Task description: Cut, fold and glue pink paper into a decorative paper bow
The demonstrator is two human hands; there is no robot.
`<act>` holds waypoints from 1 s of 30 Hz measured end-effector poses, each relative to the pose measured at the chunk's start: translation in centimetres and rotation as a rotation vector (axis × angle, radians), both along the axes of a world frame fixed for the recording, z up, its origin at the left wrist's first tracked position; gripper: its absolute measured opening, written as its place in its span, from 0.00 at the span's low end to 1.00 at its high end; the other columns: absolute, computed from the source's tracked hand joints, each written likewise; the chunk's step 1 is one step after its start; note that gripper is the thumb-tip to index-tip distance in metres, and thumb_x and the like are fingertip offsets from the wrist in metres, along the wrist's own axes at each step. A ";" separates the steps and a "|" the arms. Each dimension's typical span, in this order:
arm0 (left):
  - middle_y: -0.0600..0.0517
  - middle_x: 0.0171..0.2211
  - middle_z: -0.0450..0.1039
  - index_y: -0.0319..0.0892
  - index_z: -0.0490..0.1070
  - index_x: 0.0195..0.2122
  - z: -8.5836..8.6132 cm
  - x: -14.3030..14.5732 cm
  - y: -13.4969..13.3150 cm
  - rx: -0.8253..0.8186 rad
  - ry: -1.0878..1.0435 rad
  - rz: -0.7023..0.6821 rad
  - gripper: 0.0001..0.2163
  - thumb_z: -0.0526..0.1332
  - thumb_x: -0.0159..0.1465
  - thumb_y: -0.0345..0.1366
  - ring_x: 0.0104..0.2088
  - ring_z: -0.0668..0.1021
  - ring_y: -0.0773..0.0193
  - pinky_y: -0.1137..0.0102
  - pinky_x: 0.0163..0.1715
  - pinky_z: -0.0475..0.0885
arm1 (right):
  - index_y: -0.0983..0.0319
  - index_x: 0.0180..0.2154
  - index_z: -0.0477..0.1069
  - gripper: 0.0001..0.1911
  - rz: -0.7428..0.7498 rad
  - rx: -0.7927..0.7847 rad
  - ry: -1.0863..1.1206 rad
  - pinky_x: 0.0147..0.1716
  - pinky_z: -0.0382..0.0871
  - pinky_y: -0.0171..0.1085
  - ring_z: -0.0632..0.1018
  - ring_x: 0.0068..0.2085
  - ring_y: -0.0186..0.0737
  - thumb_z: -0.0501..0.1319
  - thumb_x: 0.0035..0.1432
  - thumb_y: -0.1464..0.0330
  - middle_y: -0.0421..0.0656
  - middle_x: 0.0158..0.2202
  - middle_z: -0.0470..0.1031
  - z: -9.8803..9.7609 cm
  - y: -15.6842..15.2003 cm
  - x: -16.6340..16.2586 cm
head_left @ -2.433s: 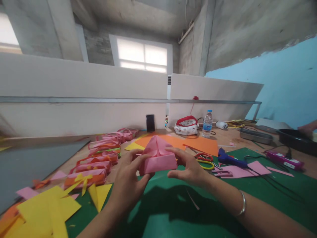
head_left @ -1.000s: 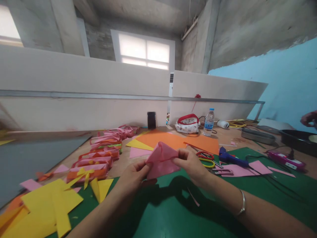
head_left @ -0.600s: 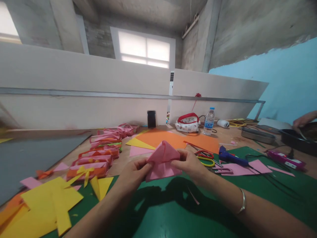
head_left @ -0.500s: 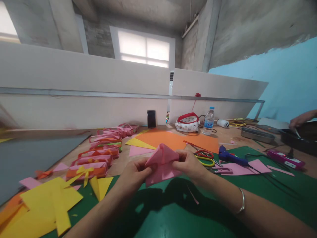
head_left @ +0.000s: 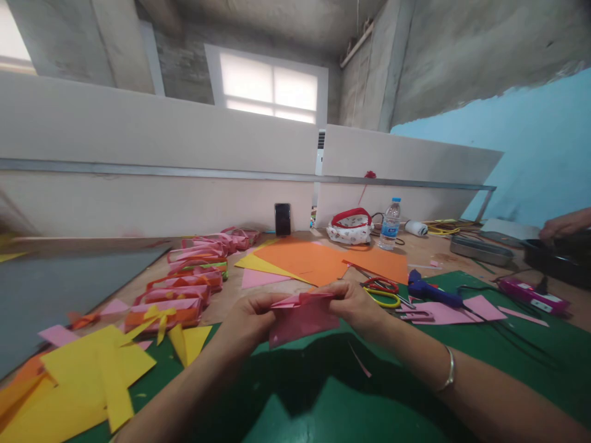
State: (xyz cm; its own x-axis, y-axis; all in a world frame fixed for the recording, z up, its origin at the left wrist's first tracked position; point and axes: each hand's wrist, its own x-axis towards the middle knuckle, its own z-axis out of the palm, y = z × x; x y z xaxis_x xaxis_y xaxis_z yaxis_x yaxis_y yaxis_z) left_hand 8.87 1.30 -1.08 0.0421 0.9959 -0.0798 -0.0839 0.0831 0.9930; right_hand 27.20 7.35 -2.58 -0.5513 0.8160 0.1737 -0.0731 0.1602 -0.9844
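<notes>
While both of my hands pinch it from opposite ends, the folded pink paper piece (head_left: 302, 314) hangs between them just above the dark green mat (head_left: 323, 400) on the counter (head_left: 429, 255). My left hand (head_left: 252, 317) is clamped on its left edge, thumb and fingers closed on the upper fold; my right hand (head_left: 353, 304) is clamped on the right end of the same fold, a silver bangle (head_left: 447, 369) on that wrist. The upper flap lies nearly flat, the lower part hanging toward me. Just beyond my right hand lie scissors with red and yellow handles (head_left: 383, 292), and past them a blue glue gun (head_left: 427, 290) beside flat pink paper offcuts (head_left: 457, 311). Beyond both hands lie large orange paper sheets (head_left: 318, 258). To the left of my left hand stands a row of finished pink and orange paper baskets (head_left: 184, 289), and nearer me loose yellow paper cuttings (head_left: 92, 375). Far beyond my right hand stands a clear plastic water bottle (head_left: 390, 223). At the far right, another person's hand (head_left: 566, 224) rests at a dark tray (head_left: 554, 258).
</notes>
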 end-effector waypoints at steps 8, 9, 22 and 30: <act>0.55 0.21 0.76 0.38 0.76 0.36 1.1 -0.1 -0.4 -0.198 -0.104 0.000 0.20 0.54 0.44 0.16 0.15 0.70 0.75 0.76 0.22 0.72 | 0.63 0.32 0.79 0.21 -0.002 -0.119 0.024 0.26 0.63 0.30 0.73 0.29 0.33 0.54 0.35 0.79 0.43 0.31 0.78 -0.3 0.7 0.3; 0.54 0.21 0.76 0.37 0.76 0.36 1.1 -0.1 -0.3 -0.209 -0.110 0.003 0.19 0.55 0.45 0.16 0.15 0.71 0.75 0.77 0.22 0.72 | 0.63 0.33 0.79 0.21 0.027 -0.151 0.018 0.26 0.63 0.30 0.73 0.28 0.32 0.55 0.35 0.78 0.43 0.31 0.78 -0.3 0.8 0.3; 0.46 0.30 0.77 0.36 0.70 0.44 1.1 -1.2 0.0 -0.354 -0.334 -0.153 0.17 0.56 0.55 0.37 0.28 0.79 0.58 0.60 0.34 0.76 | 0.64 0.33 0.78 0.12 0.101 -0.190 0.028 0.27 0.63 0.31 0.71 0.26 0.31 0.63 0.41 0.73 0.41 0.25 0.76 -0.5 1.2 0.4; 0.45 0.30 0.78 0.35 0.72 0.38 -0.3 -1.0 -0.1 -0.466 -0.158 -0.245 0.14 0.58 0.58 0.41 0.31 0.80 0.59 0.70 0.30 0.74 | 0.60 0.36 0.78 0.11 0.143 0.160 -0.105 0.37 0.66 0.35 0.74 0.41 0.39 0.63 0.46 0.70 0.43 0.40 0.77 0.0 1.1 0.8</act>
State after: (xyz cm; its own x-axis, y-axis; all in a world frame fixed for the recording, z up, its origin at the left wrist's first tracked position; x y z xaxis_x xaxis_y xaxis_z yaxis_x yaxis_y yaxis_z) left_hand 7.90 1.15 -1.33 0.3155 0.8163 -0.4838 -0.1516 0.5467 0.8235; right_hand 28.04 8.42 -2.55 -0.6814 0.6948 0.2299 -0.0050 0.3097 -0.9508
